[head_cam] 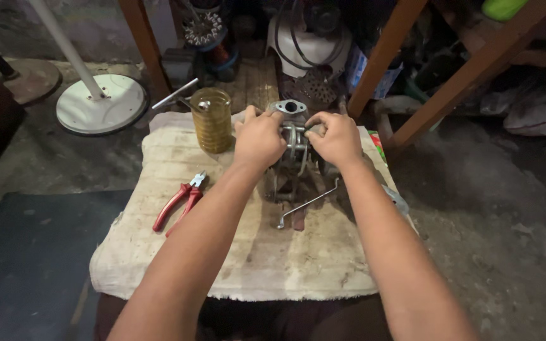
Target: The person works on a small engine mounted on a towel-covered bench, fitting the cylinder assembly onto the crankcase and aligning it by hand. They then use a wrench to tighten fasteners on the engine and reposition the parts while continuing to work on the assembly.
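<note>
On the pale cloth [248, 265], left of the metal engine part [290, 142], lay red-handled pliers [181, 205] and a yellowish jar [212, 120]. Left hand [258, 137] and right hand [336, 137] gripped the part — fingers curled tight on its top.

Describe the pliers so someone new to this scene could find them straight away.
Start at the pale cloth spread over the low work surface. Left of the left hand's forearm, below the amber ribbed jar, lie the pliers. Their red handles set them apart from the bare metal parts nearby.
</note>
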### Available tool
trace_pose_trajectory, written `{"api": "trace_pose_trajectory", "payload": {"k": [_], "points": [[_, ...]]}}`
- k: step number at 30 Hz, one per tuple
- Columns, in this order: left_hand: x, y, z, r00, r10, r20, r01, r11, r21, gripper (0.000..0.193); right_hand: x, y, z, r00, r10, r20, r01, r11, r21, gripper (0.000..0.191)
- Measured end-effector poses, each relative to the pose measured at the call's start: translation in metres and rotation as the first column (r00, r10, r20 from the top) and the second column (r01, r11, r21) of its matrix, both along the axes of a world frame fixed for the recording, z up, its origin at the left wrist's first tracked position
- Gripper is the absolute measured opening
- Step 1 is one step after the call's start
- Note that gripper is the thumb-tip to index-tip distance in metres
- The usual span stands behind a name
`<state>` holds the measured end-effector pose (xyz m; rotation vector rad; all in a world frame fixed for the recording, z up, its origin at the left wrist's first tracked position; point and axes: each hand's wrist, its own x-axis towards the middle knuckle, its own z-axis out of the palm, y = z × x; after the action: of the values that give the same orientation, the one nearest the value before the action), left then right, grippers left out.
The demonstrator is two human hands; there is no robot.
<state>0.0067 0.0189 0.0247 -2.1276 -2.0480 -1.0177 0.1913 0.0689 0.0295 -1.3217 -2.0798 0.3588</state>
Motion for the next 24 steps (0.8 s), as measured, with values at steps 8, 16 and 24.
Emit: {"api": "trace_pose_trajectory", "payload": {"k": [8,16,24], "points": [[0.0,0.0,-0.001,1.0,0.007,-0.014,-0.007,1.0,-0.012,0.03,-0.003,-0.008,0.004,1.0,0.015,-0.005,-0.014,0.973,0.231,0.015],[0.001,0.0,0.0,1.0,0.007,-0.013,-0.007,1.0,-0.004,0.027,0.001,-0.001,-0.001,0.999,0.033,-0.003,-0.032,0.989,0.143,0.027],[0.001,0.001,-0.001,1.0,-0.001,-0.014,0.001,1.0,-0.005,0.024,0.004,0.001,-0.007,0.998,0.063,-0.014,-0.06,0.986,0.159,0.022]]}}
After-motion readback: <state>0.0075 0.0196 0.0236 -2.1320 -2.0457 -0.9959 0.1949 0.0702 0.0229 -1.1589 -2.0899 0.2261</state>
